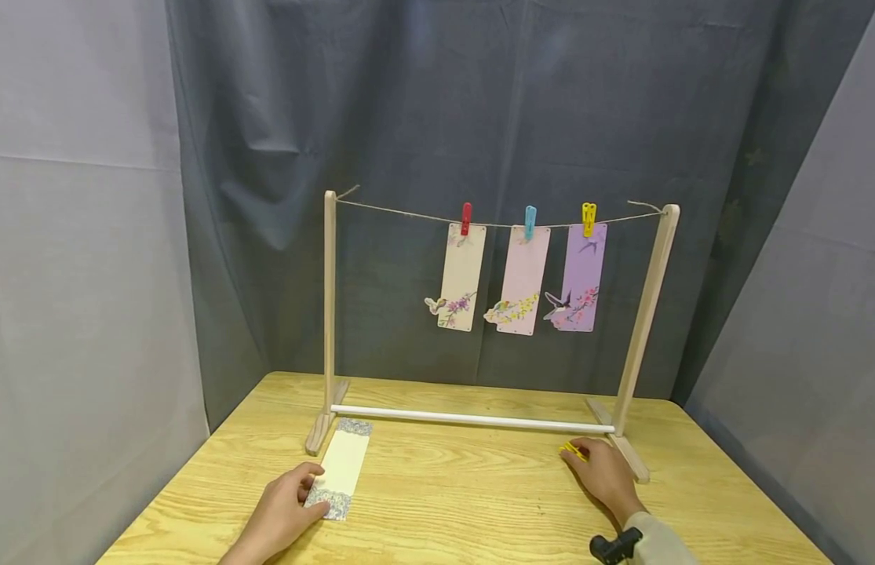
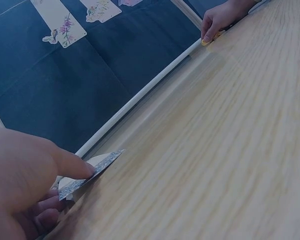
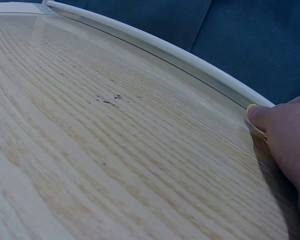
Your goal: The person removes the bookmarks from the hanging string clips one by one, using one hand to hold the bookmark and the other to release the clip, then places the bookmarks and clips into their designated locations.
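My left hand pinches a cream bookmark with grey floral bands by its near left edge. The left wrist view shows the thumb on top of the bookmark and fingers beneath that edge. At the right, by the stand's foot, my right hand holds a yellow clothespin between thumb and fingers, low over the table. In the right wrist view only a bit of the clothespin shows past the thumb.
A wooden stand carries a string. From it hang a cream bookmark under a red clothespin, a pink one under a blue clothespin, and a purple one under a yellow clothespin. A white bar spans the base.
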